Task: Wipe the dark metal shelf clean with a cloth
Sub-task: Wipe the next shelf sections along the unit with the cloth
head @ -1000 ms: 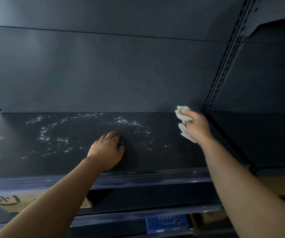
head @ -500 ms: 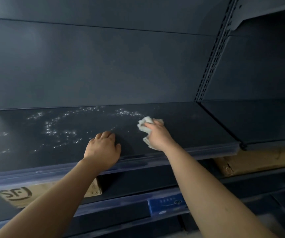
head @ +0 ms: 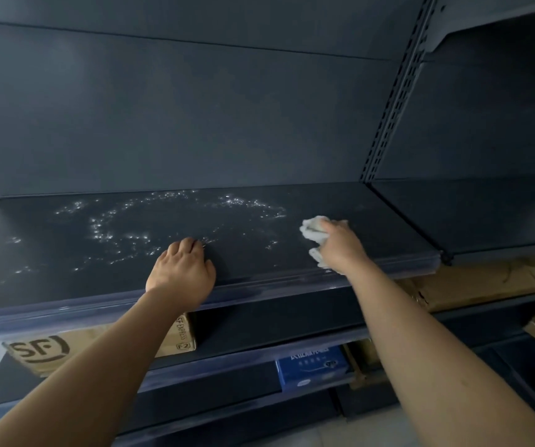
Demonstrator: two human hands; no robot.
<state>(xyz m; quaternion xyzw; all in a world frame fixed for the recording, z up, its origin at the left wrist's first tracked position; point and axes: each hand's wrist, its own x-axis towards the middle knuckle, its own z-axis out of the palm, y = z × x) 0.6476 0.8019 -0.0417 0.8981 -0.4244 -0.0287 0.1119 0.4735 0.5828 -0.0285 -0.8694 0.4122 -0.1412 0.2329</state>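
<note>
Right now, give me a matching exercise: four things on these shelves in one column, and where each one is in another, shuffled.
Things:
1. cloth
2. left hand
3. SF cardboard box
4. blue box

Places:
A. two levels below the dark shelf
B. resting on the dark shelf near its front edge
C. bunched in the right hand
D. one level below the dark shelf, at left

Pairs: 1-C, 2-B, 3-D, 4-A

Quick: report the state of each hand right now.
Left hand: open, holding nothing, resting on the dark metal shelf.
Right hand: closed around the crumpled white cloth, pressing it on the shelf.
</note>
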